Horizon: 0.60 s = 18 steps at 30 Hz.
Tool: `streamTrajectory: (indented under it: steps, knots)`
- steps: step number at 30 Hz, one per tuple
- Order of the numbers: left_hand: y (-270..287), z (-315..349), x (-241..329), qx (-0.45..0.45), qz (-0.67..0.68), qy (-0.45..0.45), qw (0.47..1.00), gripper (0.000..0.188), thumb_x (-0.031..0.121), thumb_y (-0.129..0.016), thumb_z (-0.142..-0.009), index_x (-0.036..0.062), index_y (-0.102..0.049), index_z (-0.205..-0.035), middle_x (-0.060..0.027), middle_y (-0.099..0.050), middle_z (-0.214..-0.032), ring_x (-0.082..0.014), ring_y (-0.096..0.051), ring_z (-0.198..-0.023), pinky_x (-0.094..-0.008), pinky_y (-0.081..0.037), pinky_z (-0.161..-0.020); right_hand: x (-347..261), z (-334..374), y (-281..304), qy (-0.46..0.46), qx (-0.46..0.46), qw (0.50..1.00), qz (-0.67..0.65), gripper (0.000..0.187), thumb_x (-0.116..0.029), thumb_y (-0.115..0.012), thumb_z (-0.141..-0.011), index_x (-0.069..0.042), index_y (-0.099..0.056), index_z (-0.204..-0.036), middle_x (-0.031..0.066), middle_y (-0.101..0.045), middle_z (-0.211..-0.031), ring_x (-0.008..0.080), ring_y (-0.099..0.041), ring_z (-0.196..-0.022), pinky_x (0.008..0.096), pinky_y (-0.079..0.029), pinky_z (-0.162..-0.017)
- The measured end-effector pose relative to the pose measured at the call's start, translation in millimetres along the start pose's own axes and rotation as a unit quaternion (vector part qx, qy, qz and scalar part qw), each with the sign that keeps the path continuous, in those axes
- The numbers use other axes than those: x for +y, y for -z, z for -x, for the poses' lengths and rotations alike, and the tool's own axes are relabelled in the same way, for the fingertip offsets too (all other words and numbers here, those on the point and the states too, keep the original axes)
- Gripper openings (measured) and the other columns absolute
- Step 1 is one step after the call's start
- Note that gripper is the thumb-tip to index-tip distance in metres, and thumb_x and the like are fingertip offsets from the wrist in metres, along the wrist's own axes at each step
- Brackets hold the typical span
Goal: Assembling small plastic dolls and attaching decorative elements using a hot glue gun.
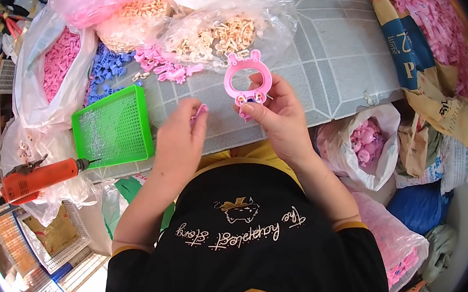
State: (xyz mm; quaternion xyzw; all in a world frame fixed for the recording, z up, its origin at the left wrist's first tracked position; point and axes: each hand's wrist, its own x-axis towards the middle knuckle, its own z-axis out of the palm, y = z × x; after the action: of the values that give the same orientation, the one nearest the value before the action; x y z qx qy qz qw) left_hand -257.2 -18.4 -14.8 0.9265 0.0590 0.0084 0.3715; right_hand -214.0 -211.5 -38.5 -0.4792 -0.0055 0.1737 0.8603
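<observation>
My right hand (275, 113) grips a pink plastic ring-shaped part (228, 79) by its lower edge, between thumb and fingers. The ring has two small ear-like knobs on top, and small metallic-looking spots and a bit of blue show near my thumb. To its left, my left hand (180, 134) is closed in a pinch on a small pink plastic piece (202, 109), mostly hidden by the fingers. The two hands are apart, above the near edge of the grey tiled-pattern table (313, 57).
Left of my hands lies a green tray (146, 130) holding small metallic bits, with an orange power screwdriver (39, 180) beside it. Blue parts (104, 68), loose pink parts (176, 72) and bags of cream-coloured pieces (223, 35) lie beyond. A white bag (388, 132) of pink parts stands right.
</observation>
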Motion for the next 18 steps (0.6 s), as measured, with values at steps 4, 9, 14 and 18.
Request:
streamTrajectory:
  steps: [4, 9, 14, 18]
  knots:
    - [14, -10, -8, 0.018, 0.154, -0.025, 0.988, 0.023, 0.017, -0.065, -0.096, 0.0006, -0.066, -0.112, -0.0100, -0.072, -0.093, -0.0151, -0.068, -0.084, -0.0290, -0.053, -0.074, -2, 4, 0, 0.016, -0.024, 1.000, 0.012, 0.046, -0.001, -0.071, -0.089, -0.003, -0.049, -0.129, 0.0058, -0.060, -0.109, 0.0157, -0.065, -0.098, 0.0285, -0.053, -0.082]
    - [27, -14, 13, 0.013, 0.317, 0.000, 0.948, 0.019, 0.010, -0.066, -0.095, -0.0015, -0.069, -0.110, -0.0060, -0.071, -0.096, -0.0108, -0.065, -0.089, -0.0249, -0.052, -0.079, -3, 7, 16, 0.229, -0.104, 0.891, 0.377, 0.044, 0.003, -0.073, -0.083, -0.002, -0.054, -0.122, 0.0101, -0.061, -0.108, 0.0209, -0.066, -0.097, 0.0316, -0.053, -0.085]
    - [36, -12, 32, -0.068, 0.355, -0.014, 0.932, 0.019, -0.003, -0.067, -0.089, -0.0021, -0.071, -0.108, -0.0071, -0.071, -0.099, -0.0123, -0.066, -0.090, -0.0254, -0.052, -0.081, -5, 3, 18, 0.462, -0.144, 0.756, 0.440, 0.041, 0.000, -0.077, -0.073, -0.001, -0.059, -0.109, 0.0186, -0.064, -0.107, 0.0345, -0.068, -0.097, 0.0427, -0.057, -0.084]
    - [35, -11, 36, -0.079, 0.341, -0.059, 0.935, 0.014, -0.001, -0.071, -0.086, -0.0015, -0.073, -0.100, -0.0088, -0.073, -0.098, -0.0134, -0.066, -0.087, -0.0256, -0.052, -0.079, -13, 5, 14, 0.531, -0.178, 0.682, 0.470, 0.030, -0.009, -0.074, -0.078, -0.001, -0.060, -0.104, 0.0179, -0.063, -0.109, 0.0369, -0.067, -0.099, 0.0505, -0.057, -0.090]
